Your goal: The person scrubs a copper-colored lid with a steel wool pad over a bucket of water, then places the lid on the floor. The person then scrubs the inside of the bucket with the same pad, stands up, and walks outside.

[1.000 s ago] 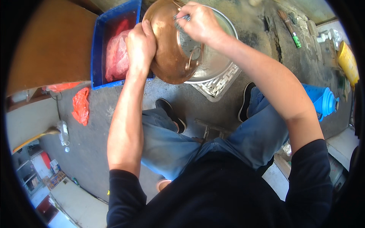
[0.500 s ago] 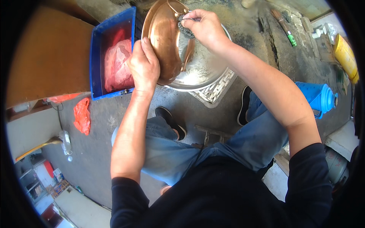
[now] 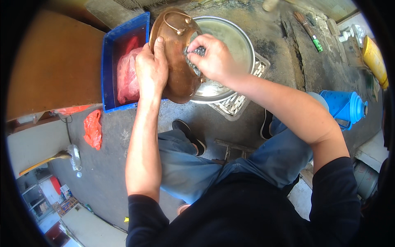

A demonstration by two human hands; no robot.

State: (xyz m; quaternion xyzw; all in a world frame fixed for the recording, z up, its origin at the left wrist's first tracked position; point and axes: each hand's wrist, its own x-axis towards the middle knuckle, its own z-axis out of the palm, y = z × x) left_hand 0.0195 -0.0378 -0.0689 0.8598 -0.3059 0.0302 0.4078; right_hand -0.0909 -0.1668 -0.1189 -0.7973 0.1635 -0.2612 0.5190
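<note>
My left hand (image 3: 152, 68) grips the left edge of a copper-coloured pan (image 3: 175, 53), thumb on the surface facing me. The pan is tilted up on its side, and a loop handle shows near its top. My right hand (image 3: 216, 59) pinches a grey steel-wool scourer (image 3: 200, 51) against the pan's right side. Behind and to the right of the pan sits a wide metal basin (image 3: 236, 39) with cloudy water in it. Part of the basin is hidden by the pan and my right hand.
The basin rests on a white plastic crate (image 3: 234, 110). A blue tub (image 3: 105, 74) at the left holds a pinkish plastic bag (image 3: 128, 78). A blue flask (image 3: 345, 108) stands right of my knee. A red bag (image 3: 93, 129) and a brush (image 3: 306, 29) lie on the floor.
The pan has turned, bringing its loop handle round to the upper left and more of its surface into view. My right hand and the scourer have moved lower, away from that handle.
</note>
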